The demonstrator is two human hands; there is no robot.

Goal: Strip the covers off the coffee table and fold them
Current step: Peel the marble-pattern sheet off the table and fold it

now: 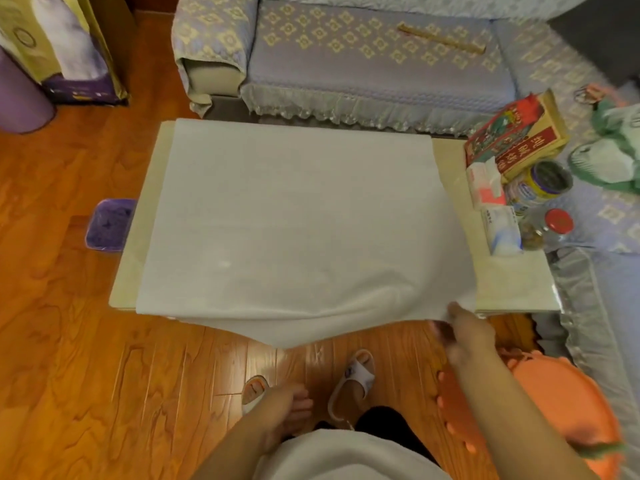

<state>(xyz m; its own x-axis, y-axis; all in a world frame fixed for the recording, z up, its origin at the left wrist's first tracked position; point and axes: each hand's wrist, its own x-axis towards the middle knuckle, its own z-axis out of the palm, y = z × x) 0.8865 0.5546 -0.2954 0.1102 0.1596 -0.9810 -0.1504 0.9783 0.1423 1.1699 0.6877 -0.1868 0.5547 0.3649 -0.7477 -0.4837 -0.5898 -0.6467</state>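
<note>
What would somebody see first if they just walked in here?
The big white cover spread over the coffee table in the middle, with the right hand pinching its near right corner. Next, the boxes and jars crowded at the table's right end, and the bright orange thing on the floor at lower right.

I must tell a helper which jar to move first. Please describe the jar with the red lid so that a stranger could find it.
Start at the coffee table under the white cover; small things crowd its right end. The jar stands at that cluster's near edge, right of a white box. Its glass is clear and its lid red, unlike the yellow-labelled tin behind.
</note>
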